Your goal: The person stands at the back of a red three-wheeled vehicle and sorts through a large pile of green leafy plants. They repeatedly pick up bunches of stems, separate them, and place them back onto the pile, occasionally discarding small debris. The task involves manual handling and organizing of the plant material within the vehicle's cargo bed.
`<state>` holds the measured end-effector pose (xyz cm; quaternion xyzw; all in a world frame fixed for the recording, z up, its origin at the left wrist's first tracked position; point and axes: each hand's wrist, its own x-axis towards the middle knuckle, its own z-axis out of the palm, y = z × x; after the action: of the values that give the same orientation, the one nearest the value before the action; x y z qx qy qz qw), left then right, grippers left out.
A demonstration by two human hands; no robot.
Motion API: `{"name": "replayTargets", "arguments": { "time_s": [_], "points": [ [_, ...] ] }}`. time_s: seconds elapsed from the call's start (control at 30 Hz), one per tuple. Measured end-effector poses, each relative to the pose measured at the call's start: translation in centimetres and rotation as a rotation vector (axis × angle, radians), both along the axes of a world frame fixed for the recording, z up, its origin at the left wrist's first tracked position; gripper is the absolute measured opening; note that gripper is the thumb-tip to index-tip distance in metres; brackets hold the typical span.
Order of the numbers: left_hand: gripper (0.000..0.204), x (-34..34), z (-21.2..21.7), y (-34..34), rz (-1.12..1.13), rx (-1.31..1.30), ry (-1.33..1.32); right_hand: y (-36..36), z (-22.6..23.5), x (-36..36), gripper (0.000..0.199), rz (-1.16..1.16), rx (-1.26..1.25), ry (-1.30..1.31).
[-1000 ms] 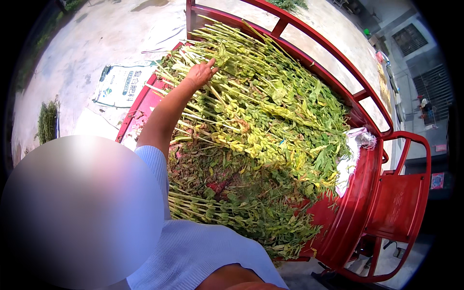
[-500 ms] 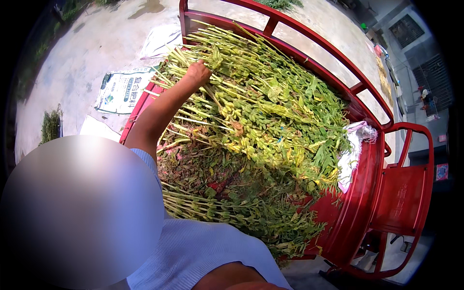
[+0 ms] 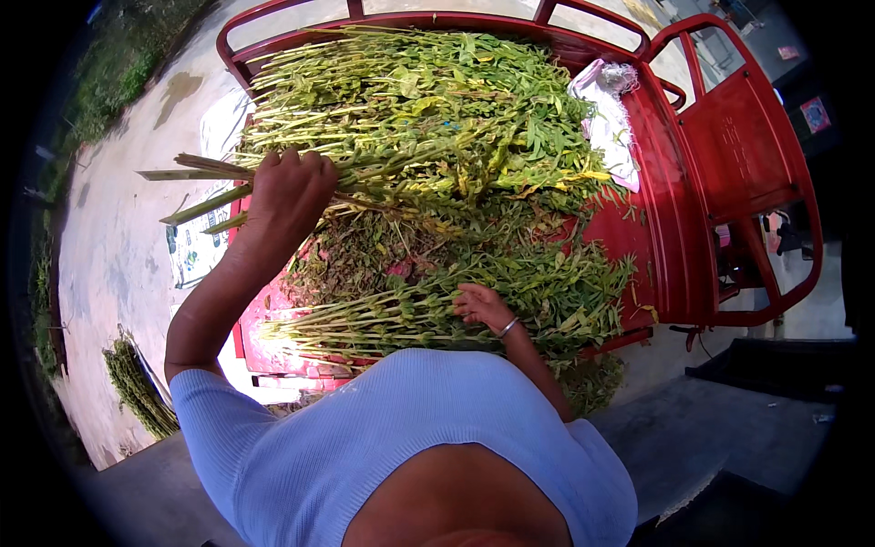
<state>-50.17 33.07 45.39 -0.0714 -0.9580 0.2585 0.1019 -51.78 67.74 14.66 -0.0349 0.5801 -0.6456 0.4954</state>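
Observation:
My left hand (image 3: 290, 187) is closed around a bunch of cut plant stalks (image 3: 205, 208). Their bare, thick ends stick out to the left, and the leafy, pod-bearing part trails right over the load. My right hand (image 3: 483, 307), a silver bangle (image 3: 509, 326) at its wrist, has its fingers apart just over a nearer layer of stalks (image 3: 401, 305). A larger heap of the same green and yellowing stalks (image 3: 401, 87) lies along the far side of a red cargo bed (image 3: 638, 264), cut ends to the left.
Loose brown leaf litter (image 3: 365, 255) lies between the two layers. A far rail (image 3: 447, 18) and a red seat-back frame (image 3: 752, 164) bound the bed. A white woven sack (image 3: 609, 118) lies at its right. On the ground at left are a printed sack (image 3: 187, 246) and a plant bundle (image 3: 137, 383).
My left hand has come back from the far heap, now gripping stalks lifted above the load. My right hand has entered the view over the near stalks. The whole view has turned.

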Motion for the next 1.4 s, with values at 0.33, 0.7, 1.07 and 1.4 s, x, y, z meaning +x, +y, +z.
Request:
{"name": "replayTargets", "arguments": {
  "time_s": [0.33, 0.7, 1.07, 1.4],
  "points": [
    [0.017, 7.3, 8.2, 6.8, -0.119, -0.154, 0.166, -8.0, 7.6, -5.5, 0.105, -0.398, -0.831, -0.394],
    [0.033, 16.5, 17.8, 4.1, 0.061, -0.222, 0.418, -8.9, 34.3, -11.2, 0.087, -0.526, -1.140, 0.505],
    [0.012, 14.9, 2.7, 0.5, 0.262, 0.995, 0.170, -2.5, 30.1, -9.1, 0.091, -0.479, -0.899, 0.573],
    [0.013, 23.5, -31.6, 2.2, 0.730, 1.677, -0.435, 4.1, -3.7, 6.9, 0.080, -0.581, -0.016, -0.427]
  ]
}}
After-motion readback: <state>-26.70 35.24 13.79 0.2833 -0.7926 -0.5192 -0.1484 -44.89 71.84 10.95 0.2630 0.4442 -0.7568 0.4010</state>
